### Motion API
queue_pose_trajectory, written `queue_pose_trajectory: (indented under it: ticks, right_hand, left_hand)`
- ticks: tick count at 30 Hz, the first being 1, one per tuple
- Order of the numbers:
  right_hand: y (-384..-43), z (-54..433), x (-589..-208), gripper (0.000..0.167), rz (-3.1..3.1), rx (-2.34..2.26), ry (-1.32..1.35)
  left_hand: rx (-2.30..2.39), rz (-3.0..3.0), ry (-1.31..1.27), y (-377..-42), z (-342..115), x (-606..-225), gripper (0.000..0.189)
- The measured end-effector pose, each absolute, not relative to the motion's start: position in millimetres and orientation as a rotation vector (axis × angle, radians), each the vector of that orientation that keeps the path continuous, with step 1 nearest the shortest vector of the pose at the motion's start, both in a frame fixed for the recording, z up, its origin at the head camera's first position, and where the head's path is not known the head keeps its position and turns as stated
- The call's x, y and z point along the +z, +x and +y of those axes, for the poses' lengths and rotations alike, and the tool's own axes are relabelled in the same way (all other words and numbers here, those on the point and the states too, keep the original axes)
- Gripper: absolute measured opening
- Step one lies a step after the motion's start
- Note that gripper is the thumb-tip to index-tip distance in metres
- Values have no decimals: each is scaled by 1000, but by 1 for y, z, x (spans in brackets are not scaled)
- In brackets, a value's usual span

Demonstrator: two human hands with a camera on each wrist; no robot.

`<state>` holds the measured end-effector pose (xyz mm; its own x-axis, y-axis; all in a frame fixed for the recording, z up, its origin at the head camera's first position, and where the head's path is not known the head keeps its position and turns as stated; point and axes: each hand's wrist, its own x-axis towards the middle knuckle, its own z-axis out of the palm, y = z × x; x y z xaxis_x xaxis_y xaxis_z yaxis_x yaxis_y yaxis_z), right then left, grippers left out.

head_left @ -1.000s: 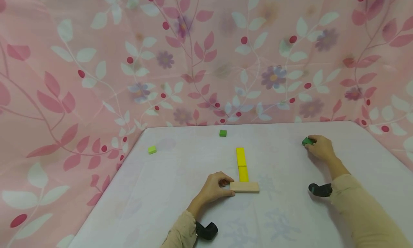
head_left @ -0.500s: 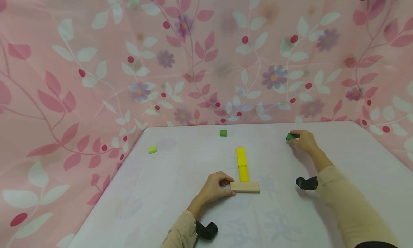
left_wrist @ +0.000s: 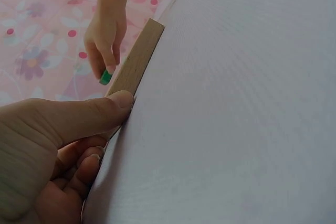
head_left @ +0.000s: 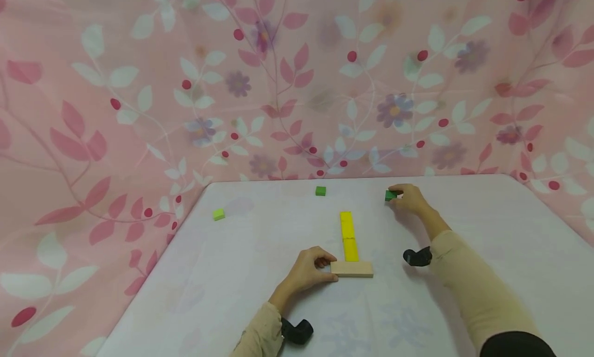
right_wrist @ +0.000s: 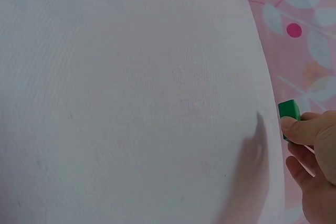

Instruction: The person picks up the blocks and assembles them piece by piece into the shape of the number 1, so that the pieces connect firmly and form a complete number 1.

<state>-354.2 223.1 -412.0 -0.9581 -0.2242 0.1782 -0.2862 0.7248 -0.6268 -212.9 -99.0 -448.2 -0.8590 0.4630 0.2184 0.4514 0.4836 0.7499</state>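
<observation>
My left hand pinches the left end of a plain wooden block that lies crosswise on the table; the left wrist view shows the thumb along the edge of this wooden block. Two yellow blocks stretch end to end away from the wooden one. Farther back on the right, my right hand pinches a dark green block between thumb and fingers. In the right wrist view the green block shows at the thumb tip, with a shadow on the cloth beside it.
A green block lies near the table's back edge, and a lime block sits at the back left. White cloth covers the table. A pink floral curtain hangs behind it.
My right hand has moved left across the back of the table, carrying the dark green block. The left hand stays on the wooden block.
</observation>
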Motion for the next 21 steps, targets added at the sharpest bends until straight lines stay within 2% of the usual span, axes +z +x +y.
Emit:
queue_pose_trajectory:
  ticks: [13,21]
  right_hand:
    - [-364,170,-416,41,-2885,1092,525]
    - [-388,160,-430,39,-2859,1109,668]
  left_hand:
    - [1375,2687,846,-212,-100,-448,34]
    - [1368,2688,846,-213,-101,-447,34]
